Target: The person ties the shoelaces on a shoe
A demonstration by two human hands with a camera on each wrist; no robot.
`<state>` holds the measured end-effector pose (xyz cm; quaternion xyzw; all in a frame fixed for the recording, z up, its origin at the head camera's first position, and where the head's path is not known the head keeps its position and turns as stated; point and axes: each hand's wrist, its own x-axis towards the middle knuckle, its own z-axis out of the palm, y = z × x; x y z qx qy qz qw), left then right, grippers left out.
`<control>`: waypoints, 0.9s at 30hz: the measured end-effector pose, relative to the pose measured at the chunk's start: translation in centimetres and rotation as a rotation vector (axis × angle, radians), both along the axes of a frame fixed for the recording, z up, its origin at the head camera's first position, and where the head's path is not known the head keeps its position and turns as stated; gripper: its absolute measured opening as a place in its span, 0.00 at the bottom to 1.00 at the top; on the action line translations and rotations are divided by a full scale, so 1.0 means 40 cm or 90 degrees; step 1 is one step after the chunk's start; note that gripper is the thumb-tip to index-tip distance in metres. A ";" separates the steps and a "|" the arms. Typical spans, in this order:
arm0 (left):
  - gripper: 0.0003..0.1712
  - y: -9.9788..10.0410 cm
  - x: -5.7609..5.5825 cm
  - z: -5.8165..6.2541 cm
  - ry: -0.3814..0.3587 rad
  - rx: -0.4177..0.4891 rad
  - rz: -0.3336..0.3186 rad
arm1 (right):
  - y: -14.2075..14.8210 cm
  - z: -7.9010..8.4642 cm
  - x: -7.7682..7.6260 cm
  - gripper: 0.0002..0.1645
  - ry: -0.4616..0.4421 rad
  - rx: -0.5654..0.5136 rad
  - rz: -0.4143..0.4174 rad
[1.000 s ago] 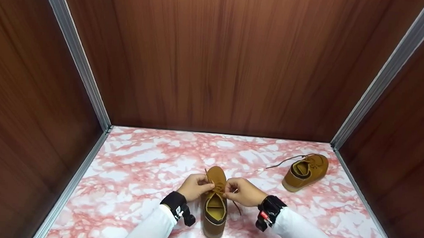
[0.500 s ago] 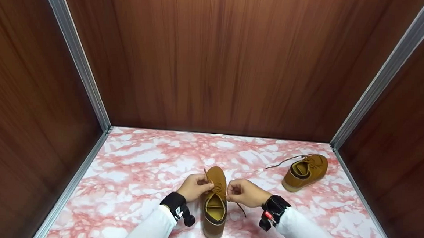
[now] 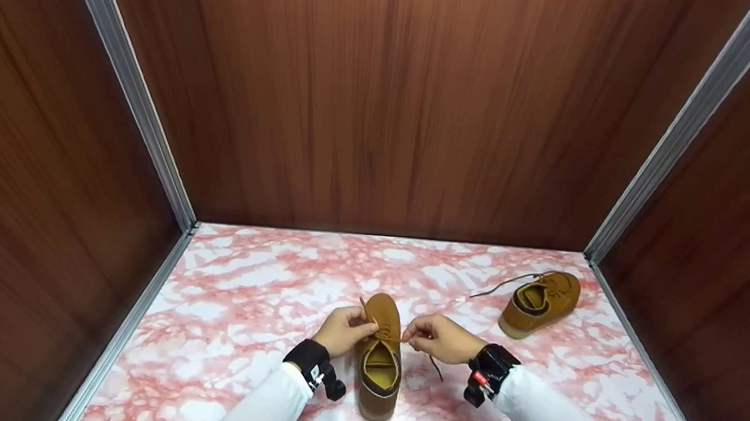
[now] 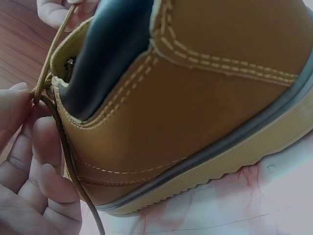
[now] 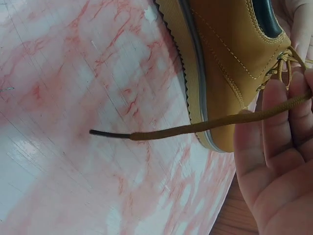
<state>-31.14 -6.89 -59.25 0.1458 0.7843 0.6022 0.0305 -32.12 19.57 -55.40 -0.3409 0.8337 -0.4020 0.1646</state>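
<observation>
Tan shoe (image 3: 377,406), ridged-soled, pale-stitched, upright at near centre of the pink-veined tabletop (image 3: 231,332), toe far. Left hand (image 3: 343,331): thumb and fingertips together, pinching the cord lace (image 5: 195,128) beside the lacing. Right hand (image 3: 445,339): fingers bent, pinching another stretch rightward. Matching shoe (image 3: 561,303): far right.

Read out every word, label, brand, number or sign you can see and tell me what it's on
No text is legible.
Red tag on the right wristband: too small to read.
White mark on the left wristband: too small to read.
Near shoe and far shoe: no lettering visible.
</observation>
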 end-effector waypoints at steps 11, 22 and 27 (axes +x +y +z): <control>0.09 -0.001 0.006 0.005 -0.002 0.012 0.003 | -0.019 -0.001 -0.002 0.06 -0.007 -0.002 -0.040; 0.09 0.001 0.010 0.011 -0.014 0.018 -0.001 | -0.040 -0.003 -0.005 0.10 0.039 -0.018 -0.085; 0.10 -0.002 0.013 0.013 -0.016 0.008 -0.001 | -0.054 -0.016 -0.011 0.12 0.072 -0.030 -0.131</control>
